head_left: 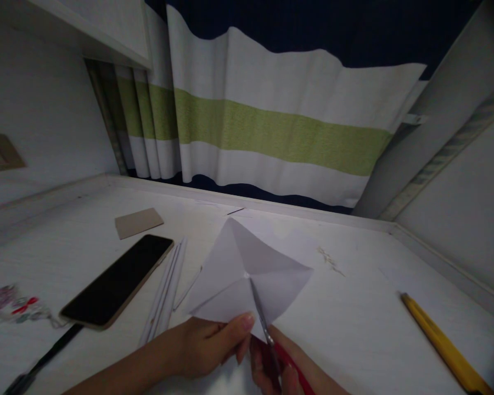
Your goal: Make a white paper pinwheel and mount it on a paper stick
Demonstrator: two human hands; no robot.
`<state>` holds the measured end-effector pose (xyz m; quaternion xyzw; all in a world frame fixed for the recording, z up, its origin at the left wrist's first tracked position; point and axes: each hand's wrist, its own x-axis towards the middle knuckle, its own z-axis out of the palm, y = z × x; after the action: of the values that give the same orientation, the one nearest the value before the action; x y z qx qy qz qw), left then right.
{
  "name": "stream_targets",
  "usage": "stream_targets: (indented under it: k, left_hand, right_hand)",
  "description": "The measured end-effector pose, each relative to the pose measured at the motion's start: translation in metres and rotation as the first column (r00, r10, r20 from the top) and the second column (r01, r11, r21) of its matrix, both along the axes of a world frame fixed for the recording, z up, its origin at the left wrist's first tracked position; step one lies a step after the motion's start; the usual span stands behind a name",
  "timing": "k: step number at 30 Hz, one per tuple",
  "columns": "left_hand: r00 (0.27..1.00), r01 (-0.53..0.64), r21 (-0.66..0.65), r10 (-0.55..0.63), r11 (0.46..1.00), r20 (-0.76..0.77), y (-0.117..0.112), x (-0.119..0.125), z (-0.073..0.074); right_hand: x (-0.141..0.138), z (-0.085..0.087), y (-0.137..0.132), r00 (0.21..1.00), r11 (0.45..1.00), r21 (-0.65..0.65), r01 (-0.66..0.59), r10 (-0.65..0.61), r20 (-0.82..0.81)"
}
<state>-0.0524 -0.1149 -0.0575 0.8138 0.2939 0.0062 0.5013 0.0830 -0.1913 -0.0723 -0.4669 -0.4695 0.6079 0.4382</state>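
A creased white sheet of paper (251, 247) is held up above the desk, its fold lines meeting near the middle. My left hand (214, 340) pinches its near edge, thumb on top. Low in the view, my right hand (278, 362) is closed around a pair of scissors (288, 359) with red handles. Their metal blades lie along the paper's near right part, tip close to where the creases meet. Part of the right hand is hidden behind the scissors and cut off at the bottom of the view.
Left of the paper lie folded white paper strips (164, 291), a dark-screened phone (119, 280) with a beaded charm (12, 302), and a beige card (139, 222). A yellow box cutter (440, 340) is at the right. Small tan scraps (329, 260) lie beyond the paper. A striped curtain (271, 126) hangs behind.
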Motion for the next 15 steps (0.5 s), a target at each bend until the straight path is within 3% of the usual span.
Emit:
stream_targets:
  k: [6, 15]
  left_hand:
    - [1.0, 0.009, -0.016, -0.009, 1.0, 0.0, 0.0, 0.0, 0.002]
    - [0.998, -0.001, -0.056, -0.003, 0.998, -0.062, -0.001, 0.001, 0.009]
  right_hand:
    - [0.011, 0.009, -0.009, 0.999, 0.999, 0.026, 0.04, -0.041, 0.034]
    - [0.022, 0.005, -0.016, 0.991, 0.992, 0.054, -0.112, 0.107, 0.079]
